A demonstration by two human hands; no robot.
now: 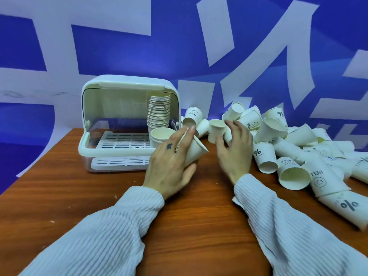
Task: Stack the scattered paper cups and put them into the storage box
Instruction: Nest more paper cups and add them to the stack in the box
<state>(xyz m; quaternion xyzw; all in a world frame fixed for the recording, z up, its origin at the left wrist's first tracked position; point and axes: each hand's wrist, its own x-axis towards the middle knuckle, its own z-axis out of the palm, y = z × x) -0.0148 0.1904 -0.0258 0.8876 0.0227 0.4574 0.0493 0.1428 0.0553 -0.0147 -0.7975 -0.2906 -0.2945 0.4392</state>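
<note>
I see a brown table [79,196] with a blue and white wall [119,46] behind it. The white box [127,86] sits at the back left of the table with its front open, and inside it on the right stands a tall stack [158,110] of cups, with one more cup [161,136] in front of the stack. The big pile [298,148] of loose cups lies on my right side, spread from the middle of the table out to the right edge, most of them tipped over and pointing every which way. My left hand [169,160] holds a cup [194,154] on its side, fingers and thumb wrapped round it, and its long way runs from up-left to down-right, with the wide end facing down-right toward my other hand (I cannot tell if it is one cup or a few pushed together). My right hand [233,150] is open with the fingers spread and it holds nothing. It hangs just in front of a small cup [217,130] that stands with its mouth up at the near left edge of the pile. That cup is the closest one, and my right hand is much nearer to it than my left. So I think the next move is for the right hand to take it, then bring it left to the held cup. The box is then a short reach to the left.
</note>
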